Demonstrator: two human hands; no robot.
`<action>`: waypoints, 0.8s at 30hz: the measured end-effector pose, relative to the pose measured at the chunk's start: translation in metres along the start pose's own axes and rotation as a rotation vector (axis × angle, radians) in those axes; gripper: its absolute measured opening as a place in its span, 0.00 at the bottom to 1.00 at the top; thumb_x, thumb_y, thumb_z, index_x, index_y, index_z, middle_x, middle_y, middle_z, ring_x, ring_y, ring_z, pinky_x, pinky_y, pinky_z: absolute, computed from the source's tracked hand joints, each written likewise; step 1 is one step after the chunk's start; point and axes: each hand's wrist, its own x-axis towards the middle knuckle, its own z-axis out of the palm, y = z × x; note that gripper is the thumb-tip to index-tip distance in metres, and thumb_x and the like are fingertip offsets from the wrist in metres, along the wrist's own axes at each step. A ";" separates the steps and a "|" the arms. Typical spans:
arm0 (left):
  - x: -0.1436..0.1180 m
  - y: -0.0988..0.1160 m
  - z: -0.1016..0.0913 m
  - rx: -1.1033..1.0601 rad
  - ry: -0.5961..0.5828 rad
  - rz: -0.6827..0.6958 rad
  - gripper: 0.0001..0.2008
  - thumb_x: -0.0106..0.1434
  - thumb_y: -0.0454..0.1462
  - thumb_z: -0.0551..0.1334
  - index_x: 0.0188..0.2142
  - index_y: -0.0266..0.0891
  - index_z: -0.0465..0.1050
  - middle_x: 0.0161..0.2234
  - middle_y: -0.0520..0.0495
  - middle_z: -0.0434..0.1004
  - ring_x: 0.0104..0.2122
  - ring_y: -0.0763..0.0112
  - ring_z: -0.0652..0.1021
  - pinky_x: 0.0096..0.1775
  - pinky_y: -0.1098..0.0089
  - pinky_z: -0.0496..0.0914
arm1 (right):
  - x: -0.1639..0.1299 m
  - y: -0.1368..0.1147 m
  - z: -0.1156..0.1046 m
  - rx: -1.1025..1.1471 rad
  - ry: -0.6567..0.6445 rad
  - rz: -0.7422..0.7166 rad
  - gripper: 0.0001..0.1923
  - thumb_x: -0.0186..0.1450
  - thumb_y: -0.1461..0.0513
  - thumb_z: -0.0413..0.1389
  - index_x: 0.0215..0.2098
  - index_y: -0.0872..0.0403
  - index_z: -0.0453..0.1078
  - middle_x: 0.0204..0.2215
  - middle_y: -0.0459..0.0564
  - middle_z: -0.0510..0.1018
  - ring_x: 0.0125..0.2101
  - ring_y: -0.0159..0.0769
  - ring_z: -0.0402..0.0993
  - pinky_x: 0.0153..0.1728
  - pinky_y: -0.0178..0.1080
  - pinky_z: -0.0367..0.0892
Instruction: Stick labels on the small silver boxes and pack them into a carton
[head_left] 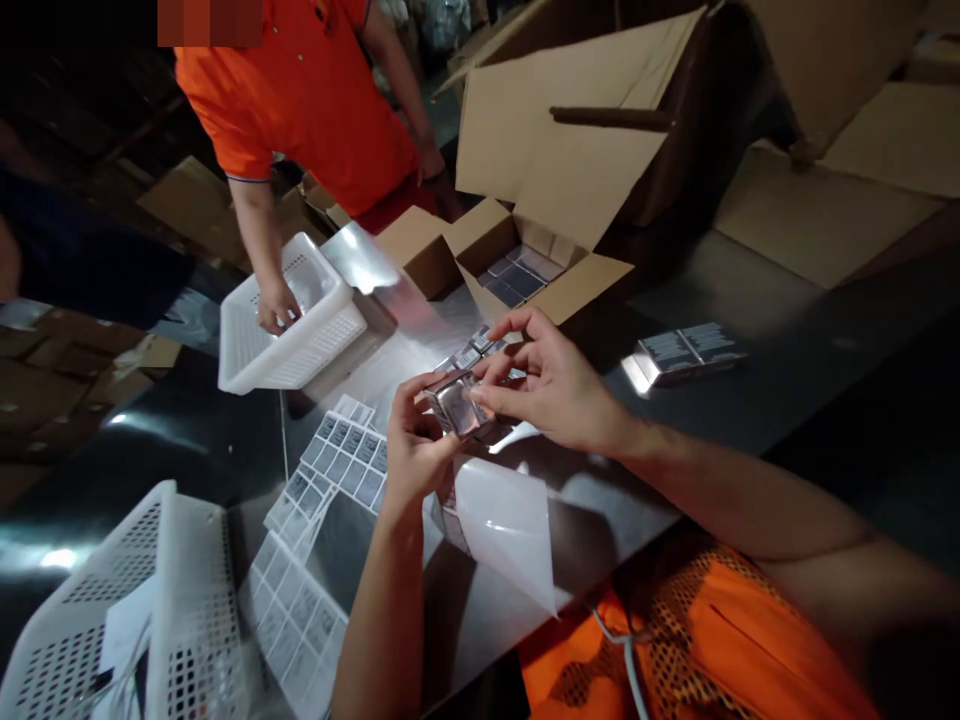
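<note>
My left hand [421,440] grips a small shiny wrapped box [459,405] over the metal table. The fingers of my right hand [551,385] are bent at the far right side of this box, with the thumb against it. Whether something thin lies between those fingers I cannot make out. More small boxes [474,348] with printed labels lie just behind, partly hidden by my hands. Below my hands, a translucent white sheet [506,500] hangs over another box. Sheets of dark rectangular labels [341,460] are spread to the left of my left forearm.
An open carton [592,280] holds rows of small dark boxes. Some wrapped boxes [686,352] lie at right. A co-worker's hand [277,305] reaches into a white basket [330,335]. Another perforated basket [199,590] stands front left; large cardboard boxes [555,110] stand behind.
</note>
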 end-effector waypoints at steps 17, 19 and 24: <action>-0.003 0.025 -0.009 0.669 -0.004 0.284 0.37 0.56 0.39 0.68 0.65 0.53 0.64 0.51 0.43 0.75 0.40 0.61 0.79 0.38 0.64 0.76 | 0.015 -0.002 -0.006 0.119 -0.051 0.249 0.39 0.49 0.54 0.74 0.56 0.45 0.67 0.40 0.50 0.77 0.35 0.40 0.80 0.37 0.41 0.78; -0.006 0.030 -0.009 0.791 -0.027 0.338 0.34 0.57 0.38 0.68 0.63 0.51 0.66 0.52 0.42 0.74 0.47 0.56 0.78 0.45 0.59 0.76 | 0.015 0.003 -0.006 0.111 -0.067 0.245 0.40 0.49 0.54 0.74 0.58 0.46 0.67 0.38 0.48 0.76 0.35 0.39 0.80 0.38 0.42 0.78; -0.009 0.035 -0.010 0.893 -0.133 0.306 0.37 0.55 0.37 0.69 0.64 0.48 0.63 0.54 0.41 0.75 0.49 0.53 0.79 0.47 0.56 0.77 | 0.017 0.016 -0.009 -0.064 -0.114 0.242 0.38 0.50 0.53 0.72 0.58 0.51 0.72 0.38 0.50 0.80 0.40 0.44 0.80 0.44 0.48 0.77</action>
